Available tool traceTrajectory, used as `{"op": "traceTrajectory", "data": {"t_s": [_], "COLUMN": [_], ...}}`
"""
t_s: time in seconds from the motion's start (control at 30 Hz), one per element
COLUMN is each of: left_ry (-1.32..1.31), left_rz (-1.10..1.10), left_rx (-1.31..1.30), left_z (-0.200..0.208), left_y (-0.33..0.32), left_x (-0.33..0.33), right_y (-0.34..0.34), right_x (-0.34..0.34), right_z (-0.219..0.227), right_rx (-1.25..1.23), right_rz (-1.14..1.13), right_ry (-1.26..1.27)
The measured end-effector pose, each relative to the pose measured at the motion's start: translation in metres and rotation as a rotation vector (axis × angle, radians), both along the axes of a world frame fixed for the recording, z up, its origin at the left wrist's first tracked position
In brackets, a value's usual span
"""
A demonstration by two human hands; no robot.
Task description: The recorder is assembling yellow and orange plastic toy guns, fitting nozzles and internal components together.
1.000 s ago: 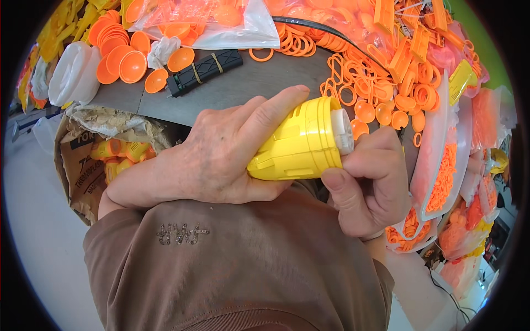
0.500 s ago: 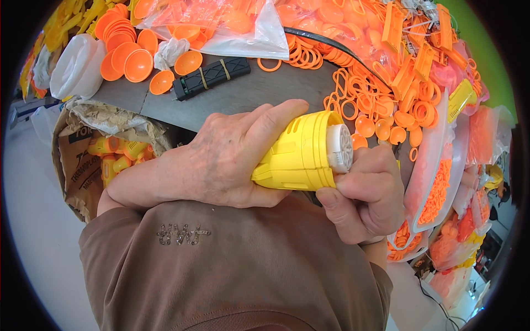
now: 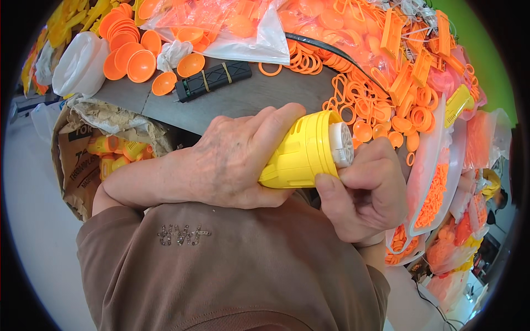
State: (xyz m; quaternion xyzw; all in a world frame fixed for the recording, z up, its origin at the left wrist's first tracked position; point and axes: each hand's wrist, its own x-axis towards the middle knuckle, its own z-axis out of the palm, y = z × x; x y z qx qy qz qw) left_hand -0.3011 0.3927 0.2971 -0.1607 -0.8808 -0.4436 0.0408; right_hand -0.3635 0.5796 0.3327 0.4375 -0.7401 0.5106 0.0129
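A yellow plastic housing, shaped like a lantern or torch body [image 3: 301, 151], lies sideways in front of my chest. My left hand [image 3: 234, 157] is wrapped round its narrower end. From the wide open end on the right, a round white plastic insert [image 3: 343, 144] with a patterned face sticks out. My right hand [image 3: 367, 190] is closed beside that end, its thumb against the yellow rim and its curled fingers next to the white insert. Whatever the right fingers pinch is hidden.
Orange cups [image 3: 141, 66], a black banded block [image 3: 214, 80] and loose orange rings [image 3: 361, 105] lie on the dark table [image 3: 265, 91]. A paper sack [image 3: 77, 154] of yellow-orange parts stands at left. White tubs [image 3: 428, 171] with small orange pieces are at right.
The yellow housing and both hands have shifted slightly to the right. My right hand has turned a little at the rim, its fingers still curled.
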Motion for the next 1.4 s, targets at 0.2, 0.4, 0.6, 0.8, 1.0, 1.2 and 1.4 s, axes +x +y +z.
{"op": "traceTrajectory", "data": {"t_s": [0.2, 0.4, 0.6, 0.8, 1.0, 1.2, 1.4], "left_ry": [-0.003, 0.044, -0.031, -0.073, 0.018, -0.034, -0.009], "left_rz": [-0.001, -0.062, 0.325, 0.281, 0.096, 0.127, 0.007], "left_rx": [-0.016, 0.383, 1.176, 1.404, 1.249, 1.157, 1.409], "left_z": [-0.001, -0.008, -0.021, -0.02, -0.031, -0.026, -0.045], "left_y": [0.001, -0.03, -0.066, -0.046, -0.035, -0.028, -0.043], "left_x": [0.0, -0.012, 0.001, -0.009, -0.017, -0.006, -0.017], "right_y": [0.002, 0.008, 0.002, -0.03, -0.03, -0.022, -0.015], "right_x": [0.004, -0.014, -0.011, 0.004, 0.001, -0.004, 0.0], "right_z": [-0.01, -0.006, -0.04, -0.051, -0.059, -0.072, -0.049], "right_rx": [-0.075, -0.338, 0.083, -0.34, -0.228, -0.405, -0.128], "right_rz": [-0.079, -0.066, -0.038, 0.321, 0.147, 0.293, 0.202], "right_ry": [-0.063, -0.132, -0.233, -0.883, -0.408, -0.475, -0.31]}}
